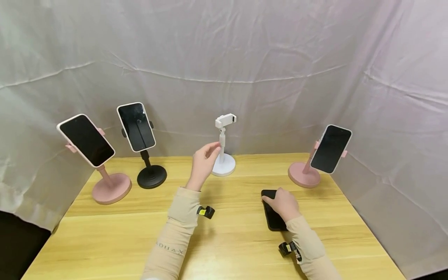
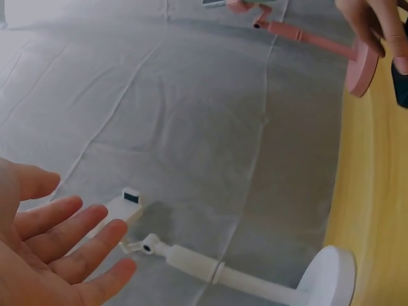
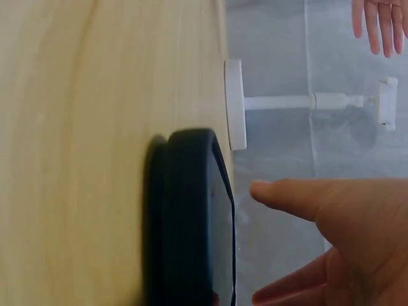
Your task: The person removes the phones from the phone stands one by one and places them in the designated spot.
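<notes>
My left hand (image 1: 205, 161) is raised beside the white phone stand (image 1: 222, 149), whose small clamp holds no phone. Its fingers are spread and relaxed in the left wrist view, with nothing in the palm (image 2: 38, 255). On the right, my right hand (image 1: 282, 203) hovers over a black phone (image 1: 273, 217) that lies flat on the table. The thumb (image 3: 287, 194) and fingers stand apart above the phone's edge in the right wrist view. Part of the phone is hidden under that hand in the head view.
A pink stand (image 1: 111, 188) and a black stand (image 1: 152, 177) at the left each hold a phone. Another pink stand (image 1: 304, 175) with a phone stands at the right. Grey cloth (image 1: 266, 109) hangs behind the wooden table (image 1: 238, 249).
</notes>
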`<action>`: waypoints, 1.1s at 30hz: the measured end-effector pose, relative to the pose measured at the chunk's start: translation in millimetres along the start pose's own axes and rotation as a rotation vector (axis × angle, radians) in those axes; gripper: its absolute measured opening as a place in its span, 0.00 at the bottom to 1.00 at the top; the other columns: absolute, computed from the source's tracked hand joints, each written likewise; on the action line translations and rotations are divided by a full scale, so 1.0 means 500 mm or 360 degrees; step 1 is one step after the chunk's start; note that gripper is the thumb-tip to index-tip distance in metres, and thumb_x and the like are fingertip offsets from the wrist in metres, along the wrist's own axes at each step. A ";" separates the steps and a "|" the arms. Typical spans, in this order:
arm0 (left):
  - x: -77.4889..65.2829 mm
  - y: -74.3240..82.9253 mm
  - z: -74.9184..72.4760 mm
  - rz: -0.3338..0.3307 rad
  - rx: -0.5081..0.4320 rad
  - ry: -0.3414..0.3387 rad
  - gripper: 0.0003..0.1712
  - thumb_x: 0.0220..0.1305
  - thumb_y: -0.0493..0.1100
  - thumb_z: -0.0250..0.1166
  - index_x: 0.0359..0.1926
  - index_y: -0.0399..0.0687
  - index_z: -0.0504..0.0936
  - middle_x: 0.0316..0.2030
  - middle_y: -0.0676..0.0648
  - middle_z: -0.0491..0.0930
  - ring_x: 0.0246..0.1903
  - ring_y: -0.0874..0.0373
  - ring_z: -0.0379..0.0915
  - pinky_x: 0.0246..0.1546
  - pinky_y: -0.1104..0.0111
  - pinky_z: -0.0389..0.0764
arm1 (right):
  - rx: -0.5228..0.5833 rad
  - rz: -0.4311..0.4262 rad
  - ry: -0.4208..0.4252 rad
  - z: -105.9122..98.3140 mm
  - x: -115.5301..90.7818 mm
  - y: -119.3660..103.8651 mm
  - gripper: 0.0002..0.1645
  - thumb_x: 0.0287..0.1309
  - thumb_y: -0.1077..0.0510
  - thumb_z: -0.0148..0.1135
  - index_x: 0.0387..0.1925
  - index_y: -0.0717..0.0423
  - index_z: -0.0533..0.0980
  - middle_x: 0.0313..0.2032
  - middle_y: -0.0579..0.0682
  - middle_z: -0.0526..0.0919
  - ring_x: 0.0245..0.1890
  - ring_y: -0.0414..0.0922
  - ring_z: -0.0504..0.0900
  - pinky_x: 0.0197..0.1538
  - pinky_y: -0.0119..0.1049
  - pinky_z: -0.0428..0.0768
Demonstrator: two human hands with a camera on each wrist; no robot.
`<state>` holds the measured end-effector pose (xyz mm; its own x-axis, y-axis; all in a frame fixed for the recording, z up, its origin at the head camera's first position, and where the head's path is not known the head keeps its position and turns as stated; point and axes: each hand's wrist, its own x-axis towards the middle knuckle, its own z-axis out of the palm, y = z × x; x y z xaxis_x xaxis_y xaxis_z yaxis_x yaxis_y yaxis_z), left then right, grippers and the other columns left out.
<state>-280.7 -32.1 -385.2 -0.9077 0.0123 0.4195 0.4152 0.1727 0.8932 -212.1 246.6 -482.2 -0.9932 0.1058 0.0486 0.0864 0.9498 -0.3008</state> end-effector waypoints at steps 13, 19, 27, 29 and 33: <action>-0.020 0.006 0.062 0.0044 -0.0119 0.0002 0.17 0.69 0.48 0.60 0.49 0.41 0.84 0.47 0.41 0.86 0.51 0.50 0.82 0.57 0.59 0.79 | 0.0281 -0.0020 0.0108 -0.062 -0.021 0.049 0.47 0.62 0.36 0.59 0.61 0.75 0.67 0.51 0.75 0.78 0.48 0.68 0.81 0.50 0.60 0.79; -0.024 0.014 0.098 0.0075 -0.0071 -0.0042 0.18 0.70 0.49 0.59 0.49 0.41 0.84 0.47 0.42 0.86 0.49 0.50 0.82 0.54 0.58 0.81 | 0.0322 0.0013 0.0212 -0.102 -0.035 0.071 0.41 0.62 0.35 0.58 0.58 0.67 0.70 0.47 0.73 0.81 0.46 0.67 0.82 0.46 0.61 0.79; -0.024 0.020 0.153 0.0097 -0.0059 -0.0104 0.18 0.71 0.50 0.58 0.51 0.44 0.83 0.48 0.44 0.86 0.47 0.50 0.83 0.53 0.60 0.82 | 0.0272 0.0041 0.0400 -0.131 -0.041 0.112 0.36 0.61 0.36 0.60 0.45 0.68 0.72 0.30 0.65 0.80 0.29 0.58 0.80 0.31 0.50 0.77; -0.024 0.022 0.166 0.0101 -0.0043 -0.0129 0.18 0.71 0.50 0.57 0.52 0.45 0.82 0.48 0.44 0.86 0.48 0.51 0.83 0.53 0.60 0.82 | 0.0267 0.0074 0.0466 -0.139 -0.044 0.119 0.35 0.60 0.38 0.62 0.44 0.70 0.73 0.29 0.66 0.80 0.27 0.58 0.79 0.29 0.49 0.76; -0.023 0.027 0.191 0.0111 -0.0030 -0.0159 0.19 0.71 0.51 0.57 0.54 0.47 0.82 0.50 0.45 0.85 0.51 0.52 0.81 0.54 0.62 0.81 | 0.0294 0.0176 0.0544 -0.157 -0.049 0.130 0.39 0.60 0.37 0.61 0.45 0.73 0.72 0.30 0.69 0.81 0.30 0.61 0.82 0.30 0.51 0.77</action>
<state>-270.8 63.9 -393.5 -0.8776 0.1219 0.4636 0.4780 0.1494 0.8656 -176.1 328.7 -428.2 -0.8927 0.3262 0.3110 0.1451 0.8613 -0.4869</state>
